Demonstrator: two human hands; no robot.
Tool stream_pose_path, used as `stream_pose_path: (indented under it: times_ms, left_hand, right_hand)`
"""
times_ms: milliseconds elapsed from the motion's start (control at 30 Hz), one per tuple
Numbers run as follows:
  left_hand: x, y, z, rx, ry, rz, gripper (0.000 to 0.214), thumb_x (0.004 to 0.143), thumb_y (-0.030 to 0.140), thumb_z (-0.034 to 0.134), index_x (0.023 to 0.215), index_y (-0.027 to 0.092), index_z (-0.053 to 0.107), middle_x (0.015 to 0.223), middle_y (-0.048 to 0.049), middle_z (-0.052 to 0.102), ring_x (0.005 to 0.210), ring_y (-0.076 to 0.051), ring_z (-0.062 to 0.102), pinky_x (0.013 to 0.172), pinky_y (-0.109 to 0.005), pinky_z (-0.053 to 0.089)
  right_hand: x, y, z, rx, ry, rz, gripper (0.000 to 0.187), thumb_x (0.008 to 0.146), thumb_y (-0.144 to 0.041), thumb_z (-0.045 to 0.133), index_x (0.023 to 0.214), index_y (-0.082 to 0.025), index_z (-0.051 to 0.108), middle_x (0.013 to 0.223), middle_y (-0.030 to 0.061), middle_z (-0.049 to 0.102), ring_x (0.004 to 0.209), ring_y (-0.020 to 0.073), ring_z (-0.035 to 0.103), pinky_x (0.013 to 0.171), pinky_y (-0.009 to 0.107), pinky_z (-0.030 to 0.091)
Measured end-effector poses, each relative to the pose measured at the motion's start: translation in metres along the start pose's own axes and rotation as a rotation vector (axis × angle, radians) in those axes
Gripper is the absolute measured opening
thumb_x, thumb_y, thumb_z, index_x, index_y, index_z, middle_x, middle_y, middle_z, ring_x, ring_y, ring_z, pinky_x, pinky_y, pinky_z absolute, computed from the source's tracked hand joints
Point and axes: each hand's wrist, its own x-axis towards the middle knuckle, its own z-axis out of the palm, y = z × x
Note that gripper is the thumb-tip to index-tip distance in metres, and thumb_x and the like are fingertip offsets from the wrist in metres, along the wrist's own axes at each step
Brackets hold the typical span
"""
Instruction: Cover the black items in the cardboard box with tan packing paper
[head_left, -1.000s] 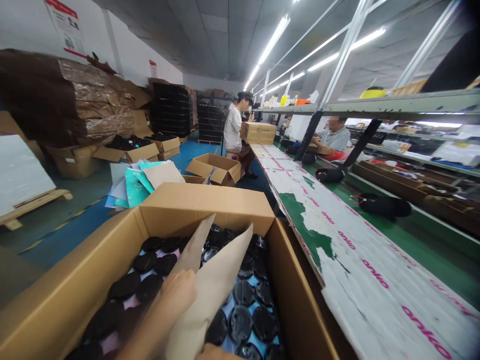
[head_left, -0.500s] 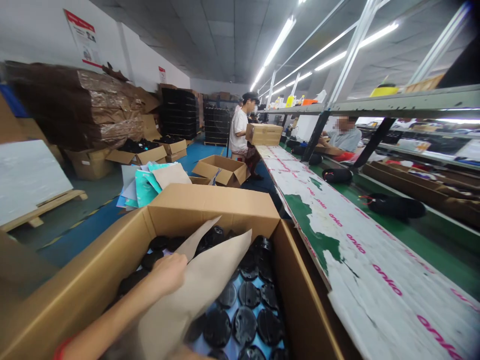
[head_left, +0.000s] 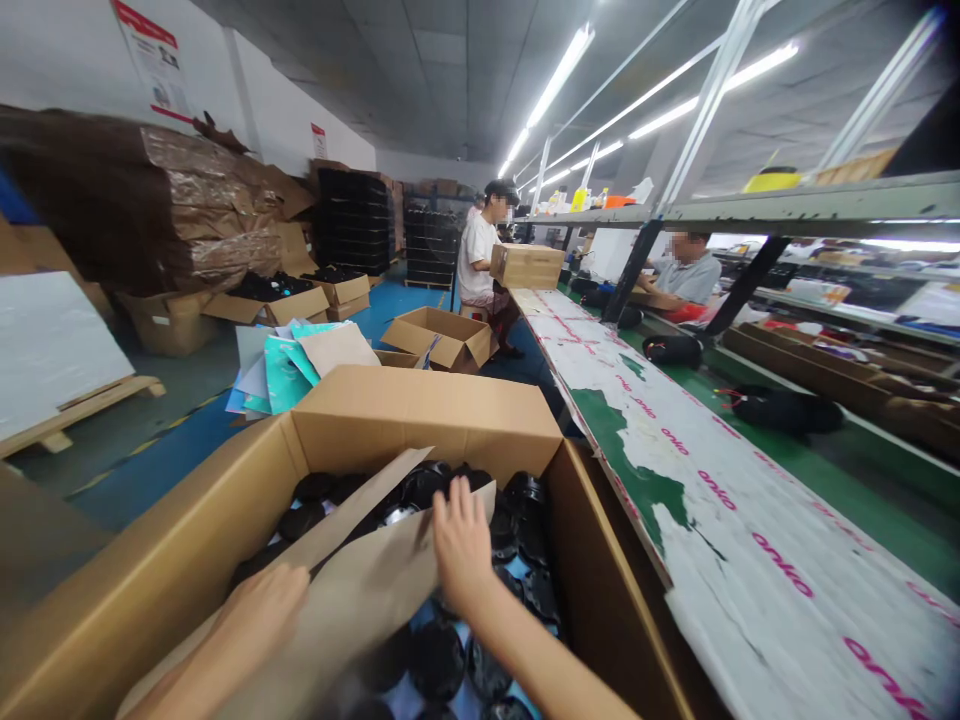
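A green-topped bench [head_left: 661,495] carries torn white sheeting [head_left: 720,570] printed "onko" in pink, a cardboard carton [head_left: 525,267] at its far end and black bundles [head_left: 787,411] along the green, while the open box [head_left: 420,400] beside it holds round black parts [head_left: 436,660].

head view looks forward and down; carton [head_left: 427,408] close below

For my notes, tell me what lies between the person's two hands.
In the head view, a brown sheet spans the stretch between the left hand and the right hand.
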Motion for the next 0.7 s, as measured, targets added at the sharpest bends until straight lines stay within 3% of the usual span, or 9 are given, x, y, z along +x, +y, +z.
stream_pose_path:
  times_ms: [67,167,300,400,533,700]
  left_hand:
    - [0.002,0.0,0.004,0.011,-0.016,0.002,0.026,0.098,0.013,0.04,0.098,0.013,0.065,0.1,-0.0065,0.071,0.102,-0.02,0.066,0.094,-0.041,0.05]
    - [0.006,-0.002,0.01,0.002,-0.021,0.005,0.026,0.099,0.014,0.039,0.1,0.014,0.065,0.101,-0.0061,0.071,0.102,-0.02,0.066,0.094,-0.041,0.05]
    - [0.007,-0.008,0.017,-0.023,-0.021,-0.005,0.027,0.099,0.014,0.039,0.101,0.014,0.065,0.103,-0.0063,0.071,0.103,-0.02,0.066,0.095,-0.041,0.049]
    - [0.005,-0.013,0.016,-0.063,-0.013,-0.003,0.027,0.099,0.016,0.039,0.103,0.014,0.065,0.103,-0.0067,0.071,0.103,-0.02,0.066,0.095,-0.041,0.049]
    - [0.0,-0.015,0.012,-0.125,0.027,0.014,0.026,0.098,0.013,0.041,0.102,0.013,0.066,0.104,-0.0066,0.071,0.103,-0.021,0.065,0.094,-0.041,0.049]
    - [0.003,-0.019,0.027,-0.188,0.11,0.045,0.023,0.095,0.01,0.047,0.101,0.014,0.069,0.098,-0.0059,0.073,0.098,-0.022,0.068,0.091,-0.043,0.052]
  right_hand:
    - [0.029,0.031,-0.002,-0.128,0.03,-0.007,0.039,0.098,-0.022,0.055,0.135,-0.013,0.051,0.153,0.0154,0.036,0.145,0.0328,0.027,0.115,0.06,0.027]
    - [0.066,0.056,-0.002,-0.271,0.011,-0.26,0.026,0.093,-0.023,0.062,0.117,-0.013,0.064,0.154,0.0111,0.038,0.146,0.0305,0.024,0.117,0.058,0.023]
    - [0.101,0.057,0.002,-0.397,-0.023,-0.67,0.02,0.092,-0.022,0.064,0.111,-0.016,0.066,0.155,0.0069,0.037,0.146,0.0266,0.023,0.119,0.054,0.018]
    - [0.12,0.053,0.006,-0.466,-0.058,-0.831,0.02,0.09,-0.026,0.067,0.108,-0.015,0.068,0.155,0.0072,0.037,0.147,0.0272,0.022,0.119,0.054,0.017]
    - [0.135,0.048,0.014,-0.526,-0.124,-0.884,0.024,0.087,-0.03,0.071,0.104,-0.014,0.069,0.14,0.0093,0.055,0.14,0.0283,0.037,0.116,0.056,0.025]
    - [0.146,0.029,0.022,-0.507,-0.106,-0.81,0.028,0.092,-0.027,0.066,0.118,-0.016,0.063,0.147,0.0094,0.046,0.139,0.0292,0.038,0.113,0.055,0.032]
